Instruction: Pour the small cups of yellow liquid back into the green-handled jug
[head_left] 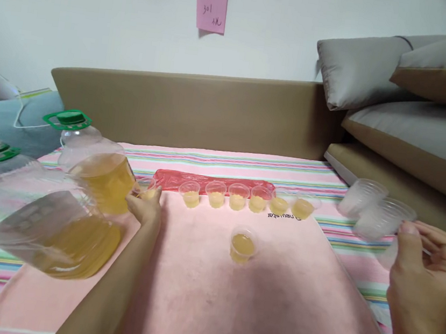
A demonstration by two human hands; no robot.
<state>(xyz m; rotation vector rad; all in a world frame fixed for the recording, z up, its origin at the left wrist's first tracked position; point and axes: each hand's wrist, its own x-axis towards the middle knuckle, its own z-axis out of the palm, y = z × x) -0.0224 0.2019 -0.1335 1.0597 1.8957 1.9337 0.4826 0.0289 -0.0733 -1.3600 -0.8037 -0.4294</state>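
Observation:
My left hand (145, 207) is closed around a small clear plastic cup (146, 185) at the left end of a row, beside a big jug. Pale yellow liquid shows in that cup. Several similar cups (237, 197) with the same liquid stand in line to its right. One more filled cup (243, 245) is nearer me, on the pink towel. At the far right, my right hand (430, 263) has its thumb and fingers on the edge of a clear plastic cup (387, 256), partly hidden by the hand, beside nested cups (384, 219).
Two large clear jugs with green tops, one in front (75, 241) and one behind (104, 174), hold yellow liquid on the left. A red plastic bag (213, 181) lies behind the row. Grey-brown cushions (427, 127) are piled at the right. The pink towel (190, 304) covers a striped sheet.

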